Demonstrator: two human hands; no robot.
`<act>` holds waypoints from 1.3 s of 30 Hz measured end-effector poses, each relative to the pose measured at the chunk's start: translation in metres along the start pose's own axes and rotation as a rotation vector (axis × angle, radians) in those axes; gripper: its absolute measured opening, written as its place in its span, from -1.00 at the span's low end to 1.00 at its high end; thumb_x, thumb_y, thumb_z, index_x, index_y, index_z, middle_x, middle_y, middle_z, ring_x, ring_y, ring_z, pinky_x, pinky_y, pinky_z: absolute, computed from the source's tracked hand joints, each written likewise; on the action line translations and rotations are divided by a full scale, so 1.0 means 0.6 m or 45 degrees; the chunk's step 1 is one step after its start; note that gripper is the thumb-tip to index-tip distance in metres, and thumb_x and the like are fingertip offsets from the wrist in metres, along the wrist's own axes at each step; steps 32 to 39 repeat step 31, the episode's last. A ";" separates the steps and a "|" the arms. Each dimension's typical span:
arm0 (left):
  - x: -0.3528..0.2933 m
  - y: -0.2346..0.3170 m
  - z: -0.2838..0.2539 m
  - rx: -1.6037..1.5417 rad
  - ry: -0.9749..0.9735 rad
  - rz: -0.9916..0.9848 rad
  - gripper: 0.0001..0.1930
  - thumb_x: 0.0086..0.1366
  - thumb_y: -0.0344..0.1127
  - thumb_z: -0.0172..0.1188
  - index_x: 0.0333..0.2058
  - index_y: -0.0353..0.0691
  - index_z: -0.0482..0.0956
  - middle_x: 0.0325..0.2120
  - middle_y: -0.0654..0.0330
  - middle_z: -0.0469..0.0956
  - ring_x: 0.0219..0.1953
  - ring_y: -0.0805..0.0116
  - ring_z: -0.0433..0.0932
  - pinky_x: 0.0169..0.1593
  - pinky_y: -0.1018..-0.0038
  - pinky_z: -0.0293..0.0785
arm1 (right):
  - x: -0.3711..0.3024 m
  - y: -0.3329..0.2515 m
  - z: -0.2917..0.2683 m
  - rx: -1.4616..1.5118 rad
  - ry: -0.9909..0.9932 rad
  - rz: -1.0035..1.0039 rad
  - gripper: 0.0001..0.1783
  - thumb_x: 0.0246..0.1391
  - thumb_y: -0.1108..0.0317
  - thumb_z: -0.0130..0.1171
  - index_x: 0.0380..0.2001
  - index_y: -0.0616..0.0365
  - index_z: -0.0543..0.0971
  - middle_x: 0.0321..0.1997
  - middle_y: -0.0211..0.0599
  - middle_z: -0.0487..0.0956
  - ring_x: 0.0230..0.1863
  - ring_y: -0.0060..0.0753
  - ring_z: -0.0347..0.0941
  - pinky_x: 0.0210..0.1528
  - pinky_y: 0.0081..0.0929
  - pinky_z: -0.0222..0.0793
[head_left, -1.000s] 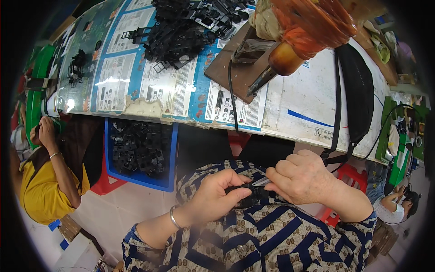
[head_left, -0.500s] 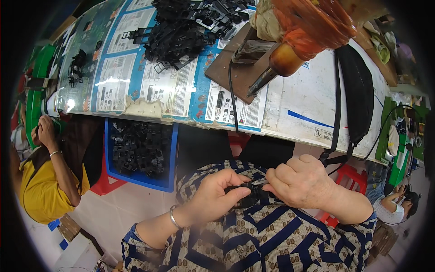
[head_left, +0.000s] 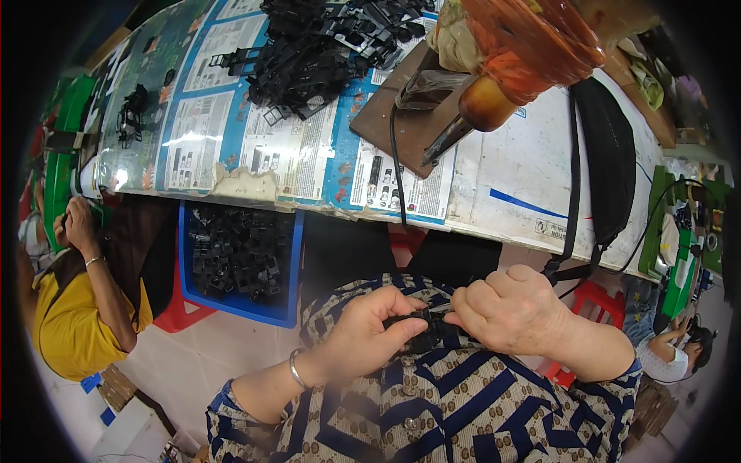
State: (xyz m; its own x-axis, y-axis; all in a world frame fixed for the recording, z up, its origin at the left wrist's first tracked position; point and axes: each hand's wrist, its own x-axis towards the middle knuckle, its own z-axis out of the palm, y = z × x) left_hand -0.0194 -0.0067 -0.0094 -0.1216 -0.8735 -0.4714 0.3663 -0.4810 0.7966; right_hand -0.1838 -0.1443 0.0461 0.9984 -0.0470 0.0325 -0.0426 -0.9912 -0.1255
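Close to my body, my left hand (head_left: 374,328) pinches a black plastic part (head_left: 421,333) between thumb and fingers. The part is small and partly covered by the hand, so its full shape does not show. My right hand (head_left: 505,312) is closed just to the right of it, fingertips at the part's upper right side. A thin silvery tool tip (head_left: 441,309) sticks out of its fingers toward the part; the rest of that tool is hidden in the fist.
A paper-covered table (head_left: 309,181) with a torn front edge lies ahead, bearing a heap of black plastic parts (head_left: 305,73). Right of it stand a brown board (head_left: 378,116) with an orange-wrapped tool (head_left: 482,104) and a black bag (head_left: 610,154). A blue bin (head_left: 289,305) holds more parts; a person in yellow (head_left: 77,324) sits left.
My right hand has shifted very slightly, and less of the silvery tip shows. My left hand keeps its hold on the black part with hardly any movement.
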 end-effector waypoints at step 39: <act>-0.005 0.004 0.004 0.118 0.021 0.048 -0.88 0.12 -0.54 0.13 -0.43 -0.35 0.34 -0.19 -0.04 0.46 -0.45 0.63 0.44 -0.42 0.72 0.43 | 0.013 0.003 -0.023 0.195 -0.233 0.045 -0.76 -0.26 0.20 0.23 -0.55 0.12 0.51 -0.65 -0.50 0.26 -0.63 -0.55 0.28 -0.59 -0.56 0.14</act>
